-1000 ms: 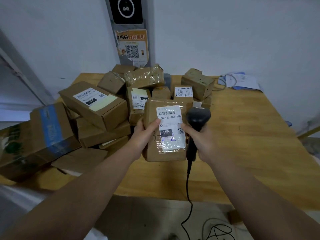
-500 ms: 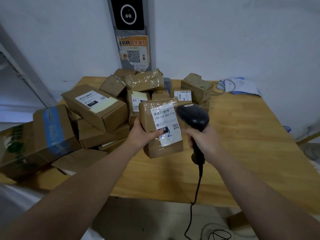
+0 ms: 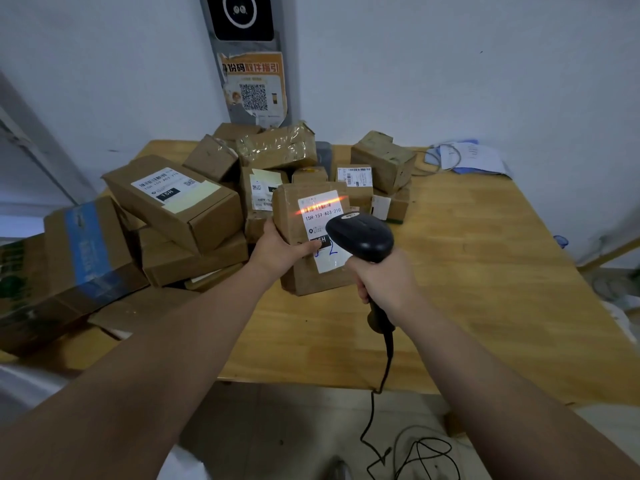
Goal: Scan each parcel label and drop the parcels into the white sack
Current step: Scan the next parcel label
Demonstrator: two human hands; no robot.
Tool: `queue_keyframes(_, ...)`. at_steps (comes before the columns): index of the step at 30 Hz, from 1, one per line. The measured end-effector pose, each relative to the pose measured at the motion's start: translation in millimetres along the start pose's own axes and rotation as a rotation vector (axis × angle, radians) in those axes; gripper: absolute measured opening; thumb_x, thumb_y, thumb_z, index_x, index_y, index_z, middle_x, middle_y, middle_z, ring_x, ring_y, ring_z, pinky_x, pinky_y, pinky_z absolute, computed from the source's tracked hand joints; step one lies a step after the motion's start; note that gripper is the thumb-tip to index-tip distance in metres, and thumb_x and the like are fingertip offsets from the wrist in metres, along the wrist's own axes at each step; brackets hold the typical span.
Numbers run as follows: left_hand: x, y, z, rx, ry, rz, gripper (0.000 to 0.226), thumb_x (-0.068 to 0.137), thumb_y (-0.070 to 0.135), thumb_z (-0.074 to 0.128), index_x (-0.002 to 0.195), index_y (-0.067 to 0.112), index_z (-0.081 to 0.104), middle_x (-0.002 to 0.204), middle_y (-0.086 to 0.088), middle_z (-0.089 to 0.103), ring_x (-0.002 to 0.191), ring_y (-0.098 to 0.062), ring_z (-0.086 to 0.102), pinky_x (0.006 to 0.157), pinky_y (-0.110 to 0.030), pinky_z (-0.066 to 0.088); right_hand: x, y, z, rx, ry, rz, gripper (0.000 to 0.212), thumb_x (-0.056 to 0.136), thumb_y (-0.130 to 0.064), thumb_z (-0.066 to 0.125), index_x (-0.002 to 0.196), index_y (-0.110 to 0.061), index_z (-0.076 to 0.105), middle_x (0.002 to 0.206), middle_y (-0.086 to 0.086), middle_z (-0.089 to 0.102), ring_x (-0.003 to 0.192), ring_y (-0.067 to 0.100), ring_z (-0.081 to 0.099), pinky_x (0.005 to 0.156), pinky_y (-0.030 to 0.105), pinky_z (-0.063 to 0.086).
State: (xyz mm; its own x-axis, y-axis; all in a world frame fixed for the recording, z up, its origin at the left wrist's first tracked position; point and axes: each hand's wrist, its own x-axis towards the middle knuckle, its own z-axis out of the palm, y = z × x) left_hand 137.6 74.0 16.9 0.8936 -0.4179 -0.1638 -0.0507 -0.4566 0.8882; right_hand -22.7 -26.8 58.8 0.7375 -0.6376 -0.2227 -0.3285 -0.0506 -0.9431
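Nearest to the camera, at the lower left edge, lies some white material that is perhaps the white sack, though I cannot tell for sure, and a black cable hangs from the table's edge down to the floor. Further on, the right hand is clenched around the handle of the black scanner, whose head points at the parcel. The left hand grasps this parcel by its left side, with the thumb lying on the front face at the lower part of the label and the other fingers hidden behind. The parcel stands upright over the wooden table, in front of the pile; whether its lower edge rests on the wood I cannot tell. A red scan line crosses the barcode at the top of the label. I judge it a small cardboard box, stiff and rather light, since one hand manages it. The tape may make it a little slippery, so a hold across the narrow sides, away from the barcode, seems best. Behind it, the other parcels lie heaped against the wall.
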Motion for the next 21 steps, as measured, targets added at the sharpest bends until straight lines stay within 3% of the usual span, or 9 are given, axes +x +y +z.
queue_keyframes(10,0.2,-2.5,-0.3,0.031,0.008,-0.039,0.101,0.07,0.035,0.084,0.147,0.015,0.023,0.138,-0.006,0.05,0.127,-0.027,0.049,0.103,-0.047,0.045,-1.1,3.1,0.0,-0.002,-0.014,0.015,0.025,0.08,-0.009,0.062,0.056,-0.009,0.053,0.048,0.008,0.046,0.042,0.018,0.043,0.051,0.029,0.041)
queue_keyframes(21,-3.2,-4.1,-3.2,-0.017,0.017,-0.037,0.1,0.071,0.034,0.084,0.147,0.014,0.022,0.136,-0.005,0.051,0.125,-0.025,0.05,0.1,-0.041,0.045,3.5,7.1,1.4,0.108,-0.068,-0.005,0.025,0.081,-0.007,0.064,0.059,-0.005,0.053,0.051,0.011,0.046,0.044,0.019,0.042,0.049,0.029,0.039)
